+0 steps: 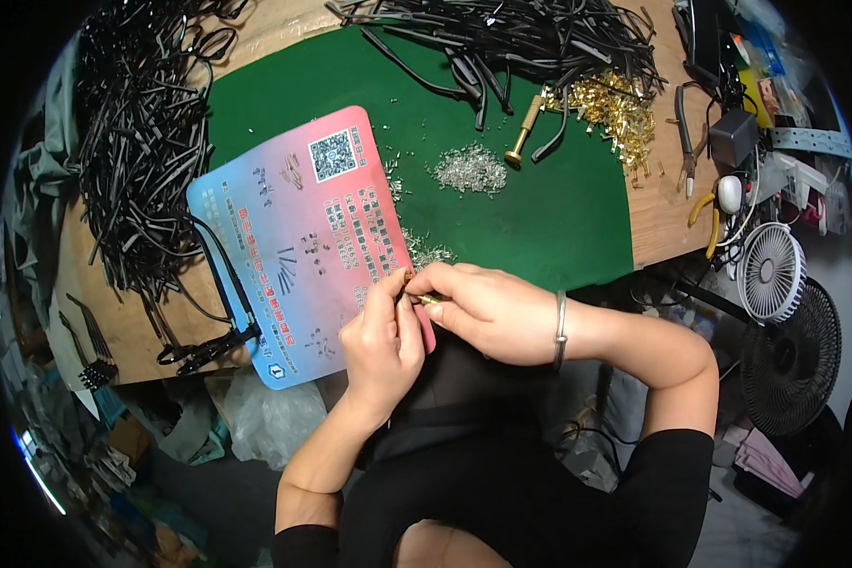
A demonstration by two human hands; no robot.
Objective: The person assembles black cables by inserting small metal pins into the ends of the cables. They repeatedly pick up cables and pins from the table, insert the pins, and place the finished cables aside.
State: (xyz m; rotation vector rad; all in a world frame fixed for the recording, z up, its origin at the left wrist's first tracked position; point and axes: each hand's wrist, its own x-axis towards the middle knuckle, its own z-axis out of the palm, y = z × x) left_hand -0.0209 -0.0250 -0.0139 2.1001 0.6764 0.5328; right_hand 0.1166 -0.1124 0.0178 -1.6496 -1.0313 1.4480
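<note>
My left hand (385, 336) and my right hand (478, 314) meet at the near edge of a pink-and-blue printed mat (256, 237). A small gold-coloured metal piece (431, 298) shows between the closed fingers of my right hand. The fingertips of my left hand pinch right beside it, hiding whatever they grip. Just beyond the fingers lies a scatter of tiny silver metal parts (431, 254). Several small metal parts (287, 270) rest on the mat in separate groups. A pair of black glasses temples (227, 270) lies across its left side.
A green work mat (559, 222) covers the table. Black glasses temples (137, 142) heap up at the left, with another heap (540, 43) at the back. Farther right are silver bits (469, 170), a brass-handled tool (525, 133), gold pieces (625, 118), pliers (683, 137) and a white fan (772, 273).
</note>
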